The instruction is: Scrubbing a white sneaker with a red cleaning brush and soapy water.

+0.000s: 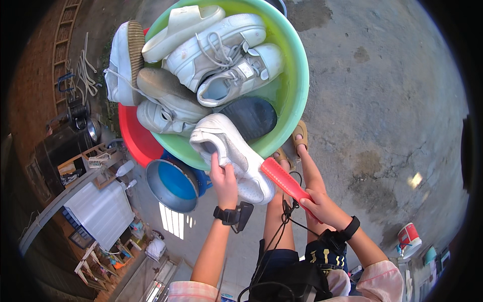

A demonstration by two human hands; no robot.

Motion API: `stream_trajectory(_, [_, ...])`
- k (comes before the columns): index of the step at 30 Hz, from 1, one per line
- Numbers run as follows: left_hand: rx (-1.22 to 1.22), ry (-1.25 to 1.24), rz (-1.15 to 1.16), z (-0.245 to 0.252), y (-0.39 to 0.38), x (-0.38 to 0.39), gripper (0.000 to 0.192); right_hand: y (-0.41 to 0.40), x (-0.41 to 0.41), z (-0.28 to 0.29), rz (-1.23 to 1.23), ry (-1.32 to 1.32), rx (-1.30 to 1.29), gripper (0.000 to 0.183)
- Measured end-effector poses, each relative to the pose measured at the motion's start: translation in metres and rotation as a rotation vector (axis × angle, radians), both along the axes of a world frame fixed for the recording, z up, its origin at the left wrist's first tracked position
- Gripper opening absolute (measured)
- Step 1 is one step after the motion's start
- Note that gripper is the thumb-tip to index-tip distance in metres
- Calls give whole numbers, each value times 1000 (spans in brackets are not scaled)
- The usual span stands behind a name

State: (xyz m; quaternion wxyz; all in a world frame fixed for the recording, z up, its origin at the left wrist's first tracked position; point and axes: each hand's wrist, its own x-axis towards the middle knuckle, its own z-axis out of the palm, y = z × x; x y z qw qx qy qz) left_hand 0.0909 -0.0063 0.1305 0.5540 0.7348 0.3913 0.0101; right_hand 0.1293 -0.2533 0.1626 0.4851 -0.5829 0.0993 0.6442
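Observation:
My left hand [225, 183] grips a white sneaker [237, 151] by its collar, thumb or finger inside the opening. The sneaker lies tilted over the near rim of a green plastic basin [298, 102]. My right hand [326, 207] is closed around the handle of a red plastic brush [285, 179]; its head touches or nearly touches the toe of the sneaker, and its bristles are hidden. Heaped in the basin are a pair of grey-white laced sneakers [241, 75], a cream slide sandal [185, 32], a dark-soled shoe [251, 117] and other pale shoes [162, 117].
Beneath the green basin a red basin [136, 139] sticks out. A metal basin [151, 181] with blue inside stands nearer me on the left. A white shoe [122, 64] leans at the basin's left edge. Black cords [286, 211] hang before my legs. A red-and-white bucket [409, 238] stands far right.

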Motion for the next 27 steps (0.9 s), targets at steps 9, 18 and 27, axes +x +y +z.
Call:
stream_trajectory(9, [-233,-8,275,14,-5,13,49,-15,-1,5,16,-146,-19,22])
stream_trajectory(18, [-434,-145,481,28,13,-3,56,-13,7,17,77,-304,12,23])
stream_trajectory(27, [-476,-161,487,26,30,-38,57,13,13,19,198,-450,68,21])
